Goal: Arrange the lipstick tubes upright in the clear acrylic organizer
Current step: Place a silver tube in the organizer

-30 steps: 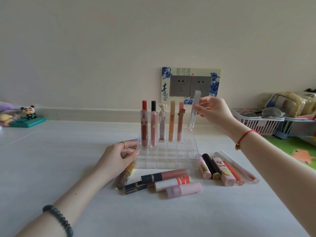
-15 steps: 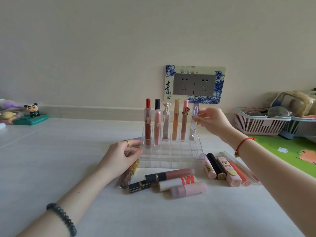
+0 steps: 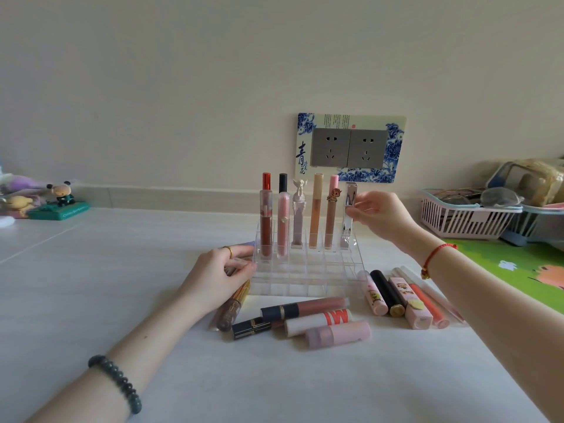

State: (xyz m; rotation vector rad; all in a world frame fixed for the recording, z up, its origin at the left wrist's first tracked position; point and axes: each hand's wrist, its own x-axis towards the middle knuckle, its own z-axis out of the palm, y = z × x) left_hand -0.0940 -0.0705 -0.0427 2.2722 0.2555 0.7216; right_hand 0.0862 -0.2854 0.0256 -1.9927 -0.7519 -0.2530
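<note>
The clear acrylic organizer stands on the white floor. Its back row holds several upright tubes, from a red-capped one to a pink one. At the row's right end a clear silver-capped tube stands in its slot, with my right hand pinching its upper part. My left hand grips the organizer's left edge. Several loose tubes lie in front, among them a white one with red letters. Another group lies to the right.
A pink plastic basket and a bag sit at the right by a green mat. Small figurines stand far left. A socket plate is on the wall behind the organizer.
My right hand has lowered the clear tube from above the organizer into the back row's rightmost slot. My left hand has stayed on the organizer's left edge.
</note>
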